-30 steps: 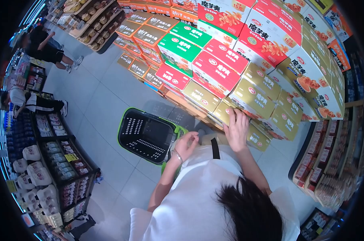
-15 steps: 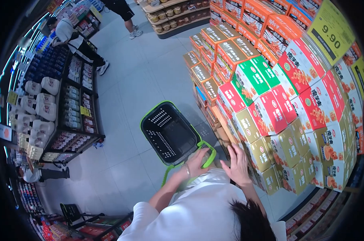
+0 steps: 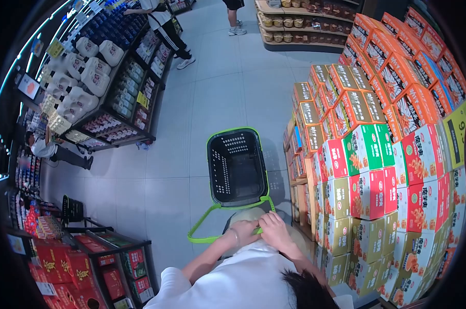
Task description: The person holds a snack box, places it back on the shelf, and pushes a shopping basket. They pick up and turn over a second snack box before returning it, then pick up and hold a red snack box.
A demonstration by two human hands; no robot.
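A black shopping basket [image 3: 223, 172] with a green rim hangs in front of me, with nothing visible inside it. Its green handle [image 3: 202, 233] loops back toward my body, and one end runs under my fingers. My left hand [image 3: 244, 233], with a bracelet at the wrist, is closed on that handle. Close beside it, my right hand [image 3: 275, 229] has its fingers curled over the same handle. Parts of the grip are hidden beneath both hands.
Stacked snack boxes [image 3: 366, 193] rise close on my right, with a yellow price sign [image 3: 456, 134]. To the left stands a shelf with white jugs [image 3: 95, 77]. Red gift boxes [image 3: 63, 262] sit at lower left. Other people [image 3: 166, 31] stand farther off.
My right hand, open beside the boxes before, has come in and closed on the handle beside my left. The view has turned right, and the basket now sits straighter ahead.
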